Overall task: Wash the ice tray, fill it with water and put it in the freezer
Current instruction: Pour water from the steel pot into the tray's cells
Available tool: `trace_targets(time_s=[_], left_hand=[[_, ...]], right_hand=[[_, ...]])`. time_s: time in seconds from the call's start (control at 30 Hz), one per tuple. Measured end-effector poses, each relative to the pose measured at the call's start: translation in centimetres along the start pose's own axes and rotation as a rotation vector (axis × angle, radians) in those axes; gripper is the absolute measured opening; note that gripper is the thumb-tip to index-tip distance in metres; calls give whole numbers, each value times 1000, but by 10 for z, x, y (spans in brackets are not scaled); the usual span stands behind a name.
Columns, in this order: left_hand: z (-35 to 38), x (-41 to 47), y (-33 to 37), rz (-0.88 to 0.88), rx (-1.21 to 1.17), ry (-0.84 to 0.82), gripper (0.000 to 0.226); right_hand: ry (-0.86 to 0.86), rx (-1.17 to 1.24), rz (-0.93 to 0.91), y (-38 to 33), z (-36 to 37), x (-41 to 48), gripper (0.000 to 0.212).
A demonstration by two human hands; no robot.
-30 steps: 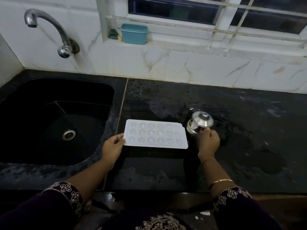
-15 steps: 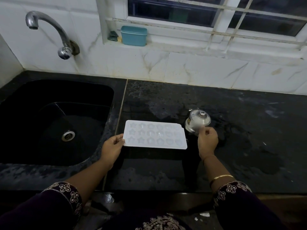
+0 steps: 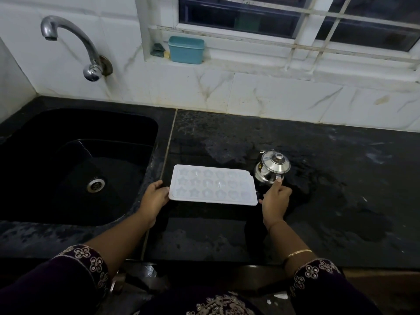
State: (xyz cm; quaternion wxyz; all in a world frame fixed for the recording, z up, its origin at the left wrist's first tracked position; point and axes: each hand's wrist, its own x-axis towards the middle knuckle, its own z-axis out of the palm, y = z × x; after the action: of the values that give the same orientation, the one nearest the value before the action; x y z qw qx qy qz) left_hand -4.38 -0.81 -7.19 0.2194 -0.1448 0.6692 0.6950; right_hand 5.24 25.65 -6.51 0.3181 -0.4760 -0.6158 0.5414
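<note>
The white ice tray is held level between the two hands, above the dark, wet-streaked desk, its star- and round-shaped moulds facing up. The left hand grips the tray's left short edge, thumb lying on top of the rim and the other fingers tucked under it, out of sight. The right hand sits just beyond the tray's right short edge, close to its near corner; its fingers are curled, and the forefinger and thumb reach up and away to touch the handle of a small steel pot with a domed lid and knob. Whether this hand truly clamps the handle or also touches the tray, the view does not settle. The pot stands on the desk just past the right hand, close beside the tray's far right corner. To the left of the left hand lies the black sink, with its metal drain further left and slightly nearer. A curved tap is fixed to the white tiled wall far beyond the left hand. On the window ledge, well beyond both hands, a teal box stands with a small dark scrub pad just beside it. A gold bangle circles the right wrist, near an embroidered dark sleeve.
</note>
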Motion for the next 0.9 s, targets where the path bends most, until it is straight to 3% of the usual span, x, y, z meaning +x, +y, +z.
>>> trace_targets(time_s=[0.23, 0.4, 0.77, 0.9], left_hand=[[8, 11, 20, -29, 310, -42, 11], [22, 1, 29, 36, 402, 11, 19], [23, 5, 25, -123, 202, 83, 19], [28, -7, 21, -99, 212, 170, 28]], right_hand=[[-157, -213, 46, -7, 3, 0, 23], [-277, -315, 76, -15, 4, 4, 29], [-425, -423, 104, -19, 8, 10, 33], [-423, -464, 81, -16, 6, 7, 37]])
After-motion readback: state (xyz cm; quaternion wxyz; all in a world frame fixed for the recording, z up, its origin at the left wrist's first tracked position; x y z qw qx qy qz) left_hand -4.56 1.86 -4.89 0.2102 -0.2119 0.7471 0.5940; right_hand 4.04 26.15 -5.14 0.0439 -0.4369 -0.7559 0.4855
